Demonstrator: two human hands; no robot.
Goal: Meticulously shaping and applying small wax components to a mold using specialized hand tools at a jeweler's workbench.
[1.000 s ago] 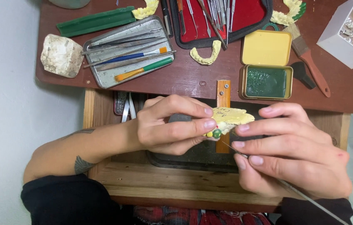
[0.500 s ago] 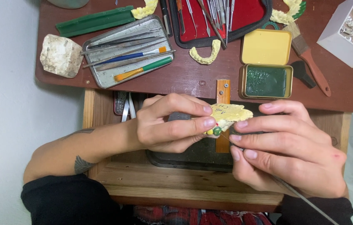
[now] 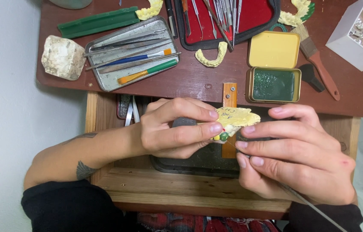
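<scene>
Dark wooden desk (image 3: 190,81); open drawer (image 3: 181,184) below; pale wall (image 3: 1,129) left

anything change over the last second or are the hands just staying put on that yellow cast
Almost nothing. The right hand shifted very slightly, its fingers a touch lower against the yellow dental cast, with the thin metal tool still in its grip. The left hand kept pinching the cast in the same place. Nothing was picked up or let go, and the tray of tools and green wax tin stayed put.

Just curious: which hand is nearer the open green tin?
Right. The right hand lies just below the green tin; the left hand is farther off, down to its left, holding the yellow cast.
</scene>
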